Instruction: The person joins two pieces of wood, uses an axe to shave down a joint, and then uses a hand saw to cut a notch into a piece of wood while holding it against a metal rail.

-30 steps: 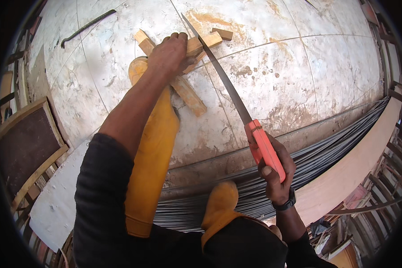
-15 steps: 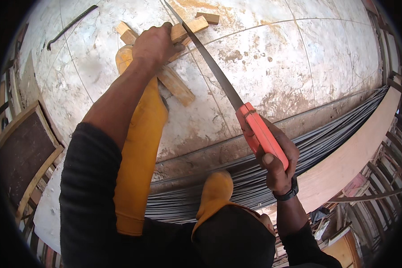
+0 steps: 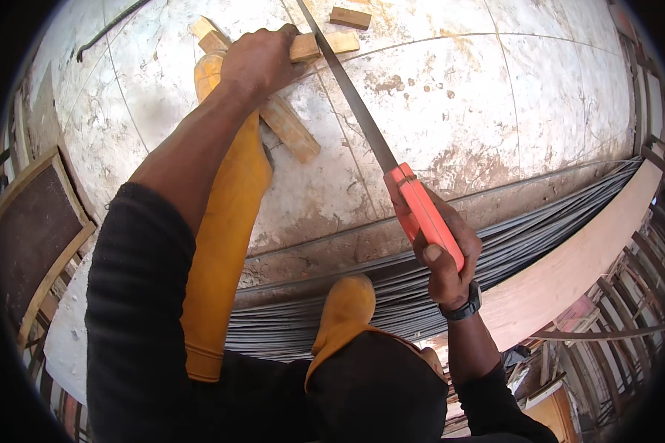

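My right hand [image 3: 451,251] is closed round the red-orange handle of a hand saw [image 3: 355,103]. The long grey blade runs up and to the left and lies across a short wooden block [image 3: 340,42]. My left hand [image 3: 262,63] grips that block just left of the blade, and its fingertips are partly hidden behind the wood. Underneath, a second piece of wood [image 3: 292,129] slants across the floor, its far end showing beyond the hand. One yellow rubber boot [image 3: 229,199] stretches forward, with its toe under my left wrist at the slanted piece.
A small loose offcut [image 3: 350,18] lies past the block. A dark pry bar [image 3: 114,26] rests at the far left of the stained pale floor [image 3: 436,133]. Long thin metal rods [image 3: 554,229] run under my other boot [image 3: 347,303], beside a plywood strip [image 3: 569,273]. A framed dark panel [image 3: 41,244] stands left.
The saw and my right hand have shifted slightly left and up along the stroke. The offcut lies farther from the block in view, and the whole view has moved a little.
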The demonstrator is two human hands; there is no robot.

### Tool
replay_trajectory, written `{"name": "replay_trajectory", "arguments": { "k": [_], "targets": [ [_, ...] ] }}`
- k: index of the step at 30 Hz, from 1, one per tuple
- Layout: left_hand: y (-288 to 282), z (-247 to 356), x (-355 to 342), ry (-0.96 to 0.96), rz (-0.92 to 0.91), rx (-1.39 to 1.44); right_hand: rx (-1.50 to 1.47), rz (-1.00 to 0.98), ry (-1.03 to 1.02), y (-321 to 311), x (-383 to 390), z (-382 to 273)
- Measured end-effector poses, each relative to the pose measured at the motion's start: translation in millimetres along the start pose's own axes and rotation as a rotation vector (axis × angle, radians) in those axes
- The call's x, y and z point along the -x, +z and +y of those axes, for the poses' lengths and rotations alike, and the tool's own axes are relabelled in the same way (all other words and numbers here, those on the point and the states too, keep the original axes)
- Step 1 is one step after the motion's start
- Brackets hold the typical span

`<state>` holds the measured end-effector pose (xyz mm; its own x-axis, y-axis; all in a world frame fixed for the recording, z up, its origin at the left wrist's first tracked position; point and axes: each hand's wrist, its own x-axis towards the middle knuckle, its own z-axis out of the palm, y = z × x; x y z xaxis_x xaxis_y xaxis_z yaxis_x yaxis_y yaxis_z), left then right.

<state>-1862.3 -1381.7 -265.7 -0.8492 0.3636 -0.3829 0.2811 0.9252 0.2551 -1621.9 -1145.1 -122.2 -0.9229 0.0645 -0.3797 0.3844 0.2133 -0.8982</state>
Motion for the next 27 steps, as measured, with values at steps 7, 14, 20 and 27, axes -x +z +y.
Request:
{"name": "replay_trajectory", "arguments": {
  "k": [7,14,20,27],
  "targets": [
    [-7,9,2,-0.078,-0.009,0.058,-0.089,0.054,-0.051,41,-50,-8],
    [-5,13,1,-0.081,-0.019,0.025,-0.078,0.037,-0.071,31,-42,3],
    [7,9,1,-0.053,0.047,0.027,-0.003,0.004,-0.042,-9,34,12],
    [15,7,3,-0.007,0.030,0.052,0.009,-0.002,-0.060,23,-36,19]
  ]
}}
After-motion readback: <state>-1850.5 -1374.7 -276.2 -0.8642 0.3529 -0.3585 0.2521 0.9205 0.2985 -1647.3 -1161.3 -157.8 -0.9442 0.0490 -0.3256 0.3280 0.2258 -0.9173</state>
